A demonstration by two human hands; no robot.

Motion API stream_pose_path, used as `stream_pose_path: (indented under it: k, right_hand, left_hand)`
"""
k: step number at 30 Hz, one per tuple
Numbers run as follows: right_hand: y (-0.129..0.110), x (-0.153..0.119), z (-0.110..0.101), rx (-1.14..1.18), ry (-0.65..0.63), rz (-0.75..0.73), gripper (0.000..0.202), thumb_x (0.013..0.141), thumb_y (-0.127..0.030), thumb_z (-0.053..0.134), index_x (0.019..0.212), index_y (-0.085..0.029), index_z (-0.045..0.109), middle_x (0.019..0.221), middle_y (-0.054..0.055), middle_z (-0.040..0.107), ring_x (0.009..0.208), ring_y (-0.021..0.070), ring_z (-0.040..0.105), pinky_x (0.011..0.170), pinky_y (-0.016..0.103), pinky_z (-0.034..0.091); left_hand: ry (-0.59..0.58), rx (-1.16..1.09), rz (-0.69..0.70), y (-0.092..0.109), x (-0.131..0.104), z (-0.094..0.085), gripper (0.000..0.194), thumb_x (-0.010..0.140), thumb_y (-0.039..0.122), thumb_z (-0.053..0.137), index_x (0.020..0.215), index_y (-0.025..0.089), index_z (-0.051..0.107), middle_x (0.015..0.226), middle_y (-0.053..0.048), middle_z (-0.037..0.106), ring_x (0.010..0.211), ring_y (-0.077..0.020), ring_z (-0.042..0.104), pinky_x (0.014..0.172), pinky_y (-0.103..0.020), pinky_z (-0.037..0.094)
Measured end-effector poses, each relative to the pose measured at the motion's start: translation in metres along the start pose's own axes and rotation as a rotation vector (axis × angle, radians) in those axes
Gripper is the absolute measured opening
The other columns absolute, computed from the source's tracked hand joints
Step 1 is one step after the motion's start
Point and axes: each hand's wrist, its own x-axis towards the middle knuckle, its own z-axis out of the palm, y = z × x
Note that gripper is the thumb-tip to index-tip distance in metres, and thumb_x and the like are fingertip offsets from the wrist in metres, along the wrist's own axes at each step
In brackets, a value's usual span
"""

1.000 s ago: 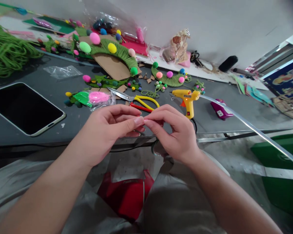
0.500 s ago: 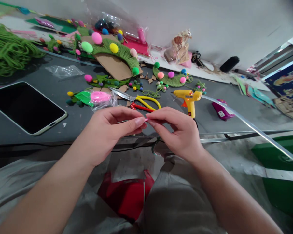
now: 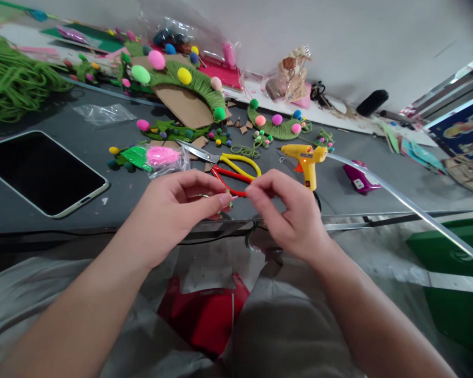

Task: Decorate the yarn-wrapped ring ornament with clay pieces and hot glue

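One clear bag (image 3: 177, 167), pink lump (image 3: 162, 156) inside, left of the scissors (image 3: 211, 157)
Left hand (image 3: 172, 207) pinches a tiny pinkish piece (image 3: 235, 198); right hand (image 3: 289, 212) has fingertips pressed together, contents unclear.

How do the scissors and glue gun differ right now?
The scissors have one yellow and one red handle; the glue gun is mostly yellow. The scissors end in metal blades, the glue gun in a narrow nozzle. A small orange light shows on the glue gun, none on the scissors. Both lie on the grey table, tips toward picture left.
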Motion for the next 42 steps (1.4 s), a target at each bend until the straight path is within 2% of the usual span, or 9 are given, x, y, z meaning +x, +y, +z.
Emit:
stream_pose_path:
  k: [5,8,14,19,23,27,30,37,42]
  right_hand:
    - [0.004,0.003,-0.01,-0.036,0.173,0.14,0.043,0.103,-0.042,0.065,0.066,-0.02,0.067,0.058,-0.003,0.056,0.055,0.0095,0.048,0.053,0.027,0.041]
    - [0.014,0.004,-0.011,-0.029,0.193,0.165,0.014,0.097,-0.034,0.075,0.091,-0.023,0.081,0.079,0.001,0.076,0.066,0.0132,0.063,0.062,0.029,0.053]
    - [0.036,0.005,-0.01,0.142,0.084,0.285,0.029,0.106,-0.038,0.06,0.125,-0.021,0.071,0.104,0.007,0.084,0.085,0.0181,0.081,0.075,0.031,0.067]
    - [0.042,0.01,-0.014,0.103,0.114,0.303,0.02,0.101,-0.039,0.067,0.098,-0.022,0.075,0.087,0.004,0.083,0.073,0.0188,0.078,0.068,0.032,0.064]
    - [0.045,0.014,-0.019,-0.067,0.234,0.303,0.024,0.087,-0.04,0.084,0.073,-0.021,0.078,0.059,0.0,0.07,0.051,0.0135,0.058,0.049,0.029,0.045]
    - [0.06,0.018,-0.021,-0.165,0.261,0.176,0.008,0.088,-0.025,0.077,0.086,-0.021,0.084,0.082,0.003,0.079,0.071,0.0174,0.067,0.064,0.032,0.054]
    - [0.072,0.021,-0.019,-0.175,0.222,0.106,0.022,0.089,-0.016,0.066,0.1,-0.021,0.084,0.098,0.006,0.081,0.085,0.0211,0.073,0.075,0.037,0.058]
    - [0.077,0.029,-0.012,-0.272,0.166,0.195,0.016,0.089,-0.033,0.076,0.078,-0.022,0.075,0.067,0.001,0.072,0.058,0.0156,0.06,0.059,0.032,0.048]
    - [0.082,0.028,-0.011,-0.274,0.158,0.085,0.012,0.088,-0.019,0.067,0.091,-0.022,0.078,0.091,0.005,0.078,0.077,0.02,0.069,0.072,0.036,0.057]
  left_hand:
    - [0.004,0.056,0.053,0.003,-0.001,0.0,0.013,0.08,0.03,0.091,0.09,0.026,0.083,0.086,0.001,0.08,0.073,-0.0105,0.07,0.064,-0.013,0.056]
    - [-0.054,0.046,0.022,0.005,-0.003,0.001,0.014,0.085,0.034,0.088,0.097,0.026,0.085,0.094,-0.001,0.082,0.079,-0.0139,0.074,0.072,-0.018,0.06]
    - [-0.089,0.033,0.005,0.008,-0.004,0.002,0.019,0.088,0.037,0.085,0.103,0.025,0.085,0.099,-0.004,0.083,0.082,-0.0169,0.075,0.077,-0.023,0.063]
    - [-0.091,0.086,0.051,0.008,-0.004,-0.001,0.016,0.089,0.038,0.084,0.098,0.025,0.084,0.092,-0.001,0.08,0.078,-0.0144,0.073,0.073,-0.018,0.061]
    - [-0.105,0.062,0.04,0.008,-0.005,-0.002,0.016,0.089,0.04,0.085,0.095,0.025,0.083,0.093,-0.001,0.08,0.08,-0.0146,0.074,0.077,-0.019,0.062]
    - [-0.077,0.025,0.062,0.004,-0.006,-0.005,0.016,0.091,0.04,0.083,0.09,0.024,0.082,0.091,-0.001,0.08,0.081,-0.0147,0.075,0.079,-0.02,0.064]
    - [-0.024,0.028,0.095,0.002,-0.006,-0.008,0.01,0.087,0.035,0.087,0.09,0.026,0.083,0.089,0.0,0.081,0.081,-0.0148,0.076,0.078,-0.02,0.064]
    - [0.008,-0.075,0.07,0.004,-0.006,-0.007,0.018,0.086,0.033,0.088,0.103,0.027,0.085,0.097,-0.003,0.084,0.083,-0.018,0.079,0.083,-0.027,0.067]
    - [0.034,-0.043,0.104,0.004,-0.006,-0.009,0.013,0.086,0.034,0.088,0.098,0.03,0.086,0.094,0.0,0.083,0.08,-0.0139,0.078,0.081,-0.02,0.066]
